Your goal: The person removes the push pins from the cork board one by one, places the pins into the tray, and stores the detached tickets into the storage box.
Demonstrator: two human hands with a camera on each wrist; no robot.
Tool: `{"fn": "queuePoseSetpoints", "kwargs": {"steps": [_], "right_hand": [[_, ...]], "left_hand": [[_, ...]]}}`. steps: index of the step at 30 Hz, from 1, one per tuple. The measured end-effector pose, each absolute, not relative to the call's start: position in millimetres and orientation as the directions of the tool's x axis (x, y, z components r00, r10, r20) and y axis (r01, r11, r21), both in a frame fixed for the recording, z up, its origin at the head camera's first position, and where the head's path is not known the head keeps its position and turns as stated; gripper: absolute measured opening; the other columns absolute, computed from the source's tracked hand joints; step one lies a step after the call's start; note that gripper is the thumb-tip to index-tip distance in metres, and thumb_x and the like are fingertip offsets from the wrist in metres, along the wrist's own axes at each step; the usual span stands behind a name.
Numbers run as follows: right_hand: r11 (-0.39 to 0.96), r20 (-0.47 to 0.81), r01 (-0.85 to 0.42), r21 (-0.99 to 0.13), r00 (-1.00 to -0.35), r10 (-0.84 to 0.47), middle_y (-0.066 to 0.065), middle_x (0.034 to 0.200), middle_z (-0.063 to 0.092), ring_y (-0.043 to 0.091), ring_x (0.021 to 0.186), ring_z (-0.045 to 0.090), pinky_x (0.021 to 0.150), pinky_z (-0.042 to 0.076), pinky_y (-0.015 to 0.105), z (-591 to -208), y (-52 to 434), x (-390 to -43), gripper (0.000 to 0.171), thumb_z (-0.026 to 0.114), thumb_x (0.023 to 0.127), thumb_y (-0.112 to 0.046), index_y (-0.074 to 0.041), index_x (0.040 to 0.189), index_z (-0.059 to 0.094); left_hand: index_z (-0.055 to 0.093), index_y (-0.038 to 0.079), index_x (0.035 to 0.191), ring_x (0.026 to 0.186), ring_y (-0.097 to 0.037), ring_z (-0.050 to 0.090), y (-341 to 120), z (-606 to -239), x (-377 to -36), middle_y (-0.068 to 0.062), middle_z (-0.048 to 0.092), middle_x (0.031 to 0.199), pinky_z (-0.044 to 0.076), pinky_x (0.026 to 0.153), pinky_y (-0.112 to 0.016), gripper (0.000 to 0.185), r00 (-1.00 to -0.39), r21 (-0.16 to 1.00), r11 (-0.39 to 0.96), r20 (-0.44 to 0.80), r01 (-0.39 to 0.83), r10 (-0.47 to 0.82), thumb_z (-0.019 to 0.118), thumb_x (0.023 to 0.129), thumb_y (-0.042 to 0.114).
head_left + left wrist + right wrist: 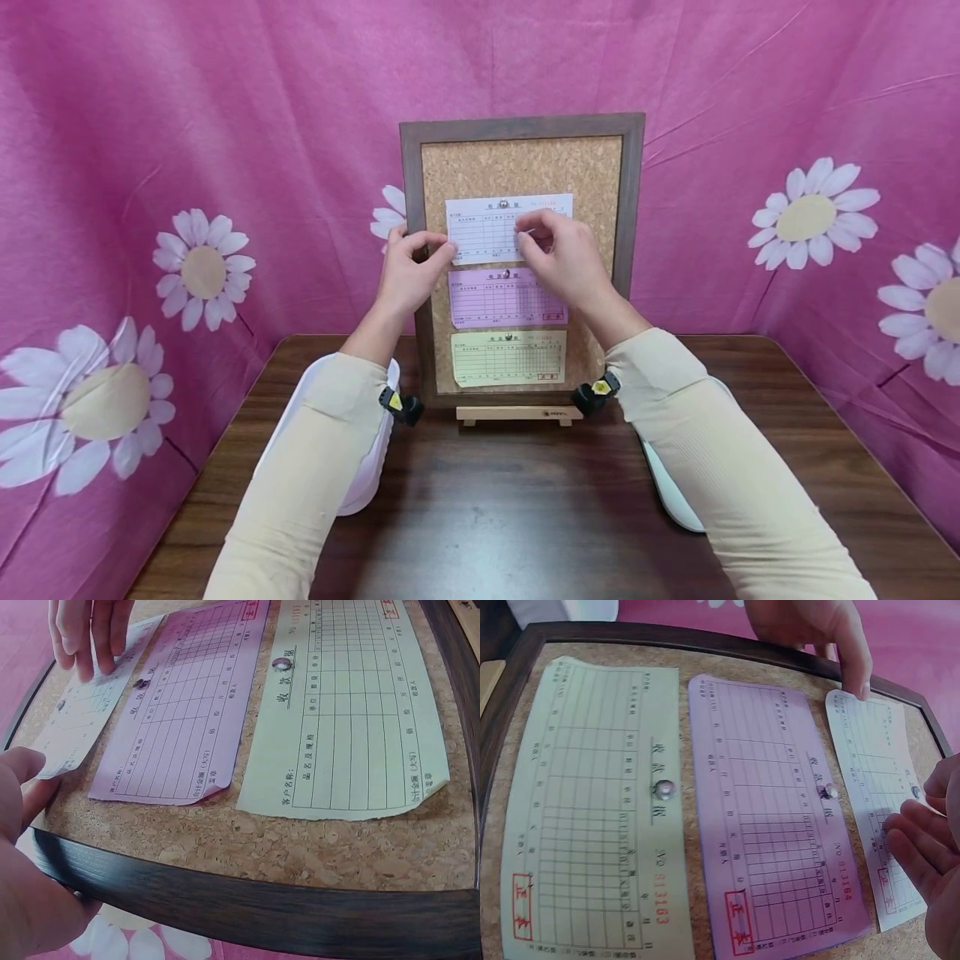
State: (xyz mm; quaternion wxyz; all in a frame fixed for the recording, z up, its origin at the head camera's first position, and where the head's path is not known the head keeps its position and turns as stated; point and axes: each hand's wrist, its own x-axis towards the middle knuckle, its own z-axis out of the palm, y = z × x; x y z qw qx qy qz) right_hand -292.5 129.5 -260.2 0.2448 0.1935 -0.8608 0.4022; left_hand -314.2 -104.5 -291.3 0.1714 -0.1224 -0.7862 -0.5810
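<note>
A cork board (525,167) in a dark wooden frame stands upright, with three receipt slips pinned one above another. The top slip is a white receipt (480,233), the middle one a purple receipt (480,304), the bottom one a green-yellow receipt (480,360). A round silver pushpin (664,790) sits at the heading of the bottom slip. My left hand (411,267) pinches the white receipt's lower left corner between thumb and finger, beside the frame. My right hand (566,258) touches the white receipt's right half, its fingers loosely bent near the pushpin (916,793).
The board rests on a small wooden easel (517,413) on a brown table (480,508). A white plastic container (367,492) stands under the left forearm, and a pale tray (671,487) lies by the right sleeve. A pink flowered curtain (322,108) hangs behind.
</note>
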Motion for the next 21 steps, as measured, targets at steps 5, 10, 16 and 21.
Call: {"fn": "queuePoseSetpoints", "kwargs": {"steps": [5, 10, 16, 21], "right_hand": [[0.607, 0.547, -0.483, -0.632, -0.832, -0.093, 0.019, 0.111, 0.080, 0.029, 0.096, 0.072, 0.088, 0.053, 0.035, -256.7, 127.3, -295.4, 0.023, 0.065, 0.103, -0.013, -0.002, 0.119, 0.076], [0.594, 0.525, -0.466, -0.656, -0.847, -0.084, 0.019, 0.114, 0.079, 0.029, 0.098, 0.073, 0.091, 0.055, 0.036, -252.5, 127.5, -299.0, 0.024, 0.066, 0.103, -0.014, -0.002, 0.122, 0.075], [0.575, 0.516, -0.461, -0.676, -0.853, -0.078, 0.019, 0.117, 0.079, 0.028, 0.102, 0.072, 0.097, 0.056, 0.037, -249.2, 125.7, -305.6, 0.026, 0.066, 0.103, -0.013, 0.000, 0.124, 0.075], [0.558, 0.509, -0.444, -0.702, -0.860, -0.045, 0.018, 0.116, 0.079, 0.025, 0.100, 0.072, 0.094, 0.055, 0.034, -248.6, 122.1, -309.5, 0.026, 0.068, 0.103, -0.013, 0.000, 0.123, 0.076]], "left_hand": [[0.078, -0.004, 0.115, 0.156, -0.039, 0.032, -104.7, -290.8, -317.4, -0.027, 0.041, 0.159, 0.029, 0.130, -0.047, 0.028, -0.898, 0.860, 0.291, 0.439, 0.419, -0.007, 0.075, 0.097, 0.018], [0.078, -0.004, 0.114, 0.138, -0.037, 0.046, -103.6, -289.9, -319.7, -0.026, 0.050, 0.143, 0.038, 0.118, -0.045, 0.026, -0.886, 0.851, 0.279, 0.464, 0.445, 0.000, 0.075, 0.097, 0.016], [0.079, -0.004, 0.112, 0.153, -0.041, 0.037, -104.4, -289.9, -321.9, -0.028, 0.049, 0.150, 0.030, 0.128, -0.048, 0.026, -0.880, 0.844, 0.285, 0.476, 0.454, -0.009, 0.076, 0.097, 0.017], [0.079, -0.004, 0.112, 0.150, -0.043, 0.039, -104.2, -287.9, -324.9, -0.029, 0.046, 0.153, 0.034, 0.125, -0.050, 0.027, -0.880, 0.844, 0.291, 0.475, 0.451, -0.013, 0.075, 0.097, 0.018]]}}
